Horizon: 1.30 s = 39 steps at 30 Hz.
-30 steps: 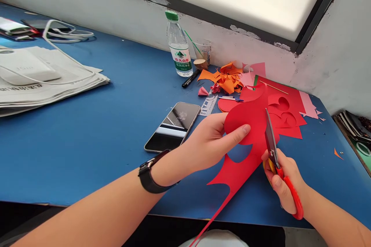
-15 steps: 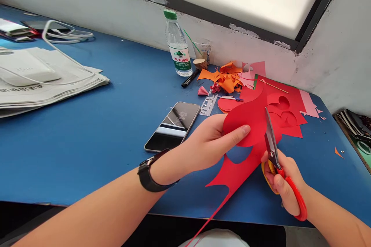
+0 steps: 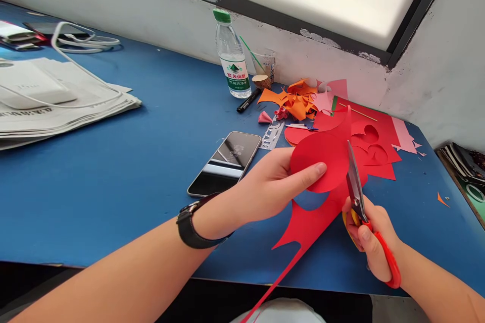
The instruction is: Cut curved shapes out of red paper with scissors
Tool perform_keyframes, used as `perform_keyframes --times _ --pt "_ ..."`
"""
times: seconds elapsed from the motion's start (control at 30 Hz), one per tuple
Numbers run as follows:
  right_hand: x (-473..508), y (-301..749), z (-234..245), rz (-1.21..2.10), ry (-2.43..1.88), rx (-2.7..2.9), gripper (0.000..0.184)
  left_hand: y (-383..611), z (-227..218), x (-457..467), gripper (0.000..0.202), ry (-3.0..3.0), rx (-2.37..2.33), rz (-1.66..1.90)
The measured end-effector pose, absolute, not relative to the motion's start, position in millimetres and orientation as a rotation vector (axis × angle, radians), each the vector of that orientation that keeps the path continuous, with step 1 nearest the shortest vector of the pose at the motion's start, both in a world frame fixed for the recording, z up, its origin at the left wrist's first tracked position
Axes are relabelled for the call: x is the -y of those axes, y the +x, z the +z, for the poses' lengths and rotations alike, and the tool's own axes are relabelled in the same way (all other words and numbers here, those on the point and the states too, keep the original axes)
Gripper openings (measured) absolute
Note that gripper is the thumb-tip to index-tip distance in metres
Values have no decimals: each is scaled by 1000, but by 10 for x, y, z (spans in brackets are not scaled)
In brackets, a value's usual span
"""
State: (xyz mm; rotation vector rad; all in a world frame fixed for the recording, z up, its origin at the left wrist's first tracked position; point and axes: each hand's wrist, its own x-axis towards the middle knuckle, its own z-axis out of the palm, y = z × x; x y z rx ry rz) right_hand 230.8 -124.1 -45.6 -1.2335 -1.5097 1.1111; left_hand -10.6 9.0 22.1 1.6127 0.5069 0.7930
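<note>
Between thumb and fingers, my left hand (image 3: 278,181) grips a sheet of red paper (image 3: 322,151), holding it above the table. Its upper part has a rounded cut edge, and a ragged remnant with a long thin strip hangs down toward the table's front edge. My right hand (image 3: 375,242) is wrapped around the red and yellow handles of a pair of scissors (image 3: 355,181). The blades point upward at the right edge of the rounded part, nearly together. The left fingers behind the paper are hidden.
A phone (image 3: 225,164) lies left of my left hand. Behind stand a water bottle (image 3: 233,60) and a cup (image 3: 267,65), near a black marker (image 3: 248,101), a stencil ruler (image 3: 272,135) and orange paper scraps (image 3: 297,103). Newspapers (image 3: 68,121) lie at left, red sheets (image 3: 382,136) at right.
The rounded red part has turned slightly in my left hand, and its upper edge now stands apart from the upright strip by the blades. The scissors have barely moved.
</note>
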Motion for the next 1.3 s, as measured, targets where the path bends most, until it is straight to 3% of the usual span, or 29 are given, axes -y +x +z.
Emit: perform_keyframes --times 0.4,1.3 --pt "1233 2389 -532 1070 -1162 1599 41 -94 246 -81 41 1590 -543 822" --pt "1211 2396 -479 1077 -1172 1651 40 -83 318 -47 41 1531 -626 848"
